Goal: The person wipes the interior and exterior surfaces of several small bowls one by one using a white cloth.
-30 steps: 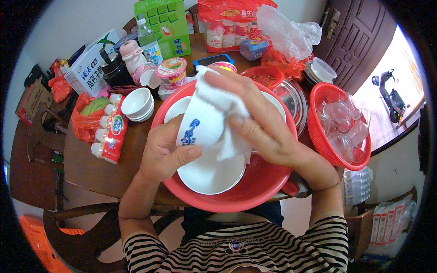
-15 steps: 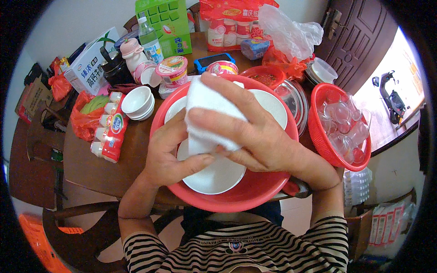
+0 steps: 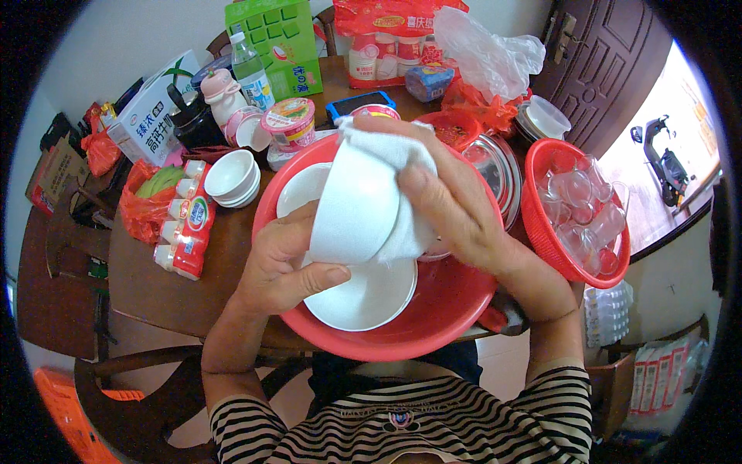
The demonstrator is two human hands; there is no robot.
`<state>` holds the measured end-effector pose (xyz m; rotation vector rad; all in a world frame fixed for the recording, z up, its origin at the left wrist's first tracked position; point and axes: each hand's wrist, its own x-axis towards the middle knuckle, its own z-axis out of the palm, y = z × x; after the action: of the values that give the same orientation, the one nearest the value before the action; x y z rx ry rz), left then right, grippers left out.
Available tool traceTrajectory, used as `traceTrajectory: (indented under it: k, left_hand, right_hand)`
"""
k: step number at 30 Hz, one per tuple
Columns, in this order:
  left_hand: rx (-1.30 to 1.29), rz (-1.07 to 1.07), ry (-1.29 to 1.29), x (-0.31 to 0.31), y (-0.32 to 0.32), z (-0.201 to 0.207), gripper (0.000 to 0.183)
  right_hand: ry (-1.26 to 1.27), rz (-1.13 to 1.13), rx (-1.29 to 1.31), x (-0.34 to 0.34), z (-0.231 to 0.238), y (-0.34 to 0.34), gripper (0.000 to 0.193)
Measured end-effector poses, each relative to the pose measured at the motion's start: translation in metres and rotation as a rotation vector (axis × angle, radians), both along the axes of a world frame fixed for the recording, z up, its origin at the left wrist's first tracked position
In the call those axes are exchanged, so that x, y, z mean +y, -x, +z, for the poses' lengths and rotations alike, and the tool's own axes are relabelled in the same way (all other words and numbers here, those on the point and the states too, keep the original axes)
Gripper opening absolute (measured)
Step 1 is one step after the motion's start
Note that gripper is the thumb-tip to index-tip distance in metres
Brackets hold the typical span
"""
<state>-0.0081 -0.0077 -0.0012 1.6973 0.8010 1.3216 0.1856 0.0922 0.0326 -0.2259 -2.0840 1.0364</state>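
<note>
Above a large red basin [image 3: 452, 309], a white bowl [image 3: 352, 209] is tilted on its side between my hands. My left hand [image 3: 282, 263] grips the bowl at its left, thumb below it. A white cloth [image 3: 417, 224] is bunched in my right hand [image 3: 456, 201], which presses it over the bowl's right side and top. Its fingers partly hide behind the cloth. More white bowls lie in the basin, one large bowl [image 3: 371, 298] right under the held one.
Stacked small white bowls [image 3: 232, 174] and a pack of small bottles [image 3: 185, 224] stand at left. At right are a red basket [image 3: 541, 247] of clear glasses and a steel tray [image 3: 502, 178]. Instant noodle tubs [image 3: 290, 127], a bottle [image 3: 251, 73] and a green box [image 3: 278, 50] stand behind.
My right hand has moved to the right with the cloth, uncovering the bowl's outer side. My left hand still holds the bowl.
</note>
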Motion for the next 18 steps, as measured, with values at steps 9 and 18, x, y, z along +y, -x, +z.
traceTrajectory:
  k: [9,18]
  left_hand:
    - [-0.002,-0.001,0.034,0.004,0.001,-0.001,0.045]
    - [-0.151,-0.079,0.067,0.004,0.003,-0.009,0.048]
  right_hand:
    - [-0.756,-0.252,0.041,0.003,-0.006,0.006,0.045]
    - [-1.05,-0.323,-0.013,-0.02,-0.007,0.004,0.044]
